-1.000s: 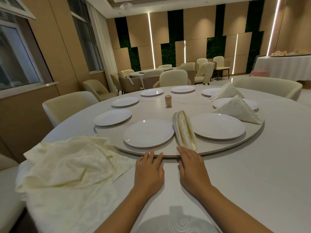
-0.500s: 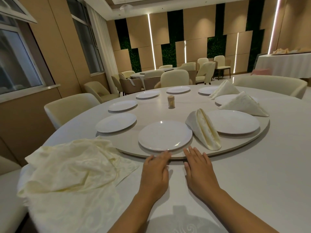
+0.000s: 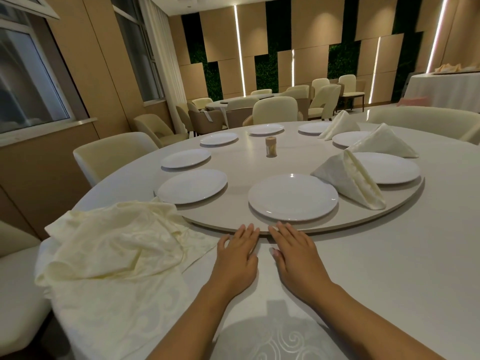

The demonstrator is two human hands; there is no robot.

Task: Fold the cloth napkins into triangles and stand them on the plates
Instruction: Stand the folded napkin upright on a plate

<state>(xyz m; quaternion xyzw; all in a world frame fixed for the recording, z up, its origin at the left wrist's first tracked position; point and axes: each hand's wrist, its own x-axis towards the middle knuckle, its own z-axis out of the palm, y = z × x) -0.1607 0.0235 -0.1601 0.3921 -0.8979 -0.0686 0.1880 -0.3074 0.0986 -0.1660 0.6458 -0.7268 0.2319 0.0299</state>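
My left hand and my right hand lie flat on the tablecloth, fingers straight, fingertips touching the near edge of the round turntable. Straight ahead on the turntable sits a bare white plate. A folded triangle napkin stands at the left edge of the plate to its right. Two more folded napkins stand further back, one and another, each by a plate. A heap of loose cream napkins lies on the table left of my hands.
Several bare plates ring the turntable's left and far side, such as one. A small toothpick jar stands at its middle. Cream chairs surround the table; one is at the left. More tables stand behind.
The turntable has rotated to the right: the standing napkin and its plate moved rightward, and the bare plate now sits in front of me. Both hands stayed at the rim.
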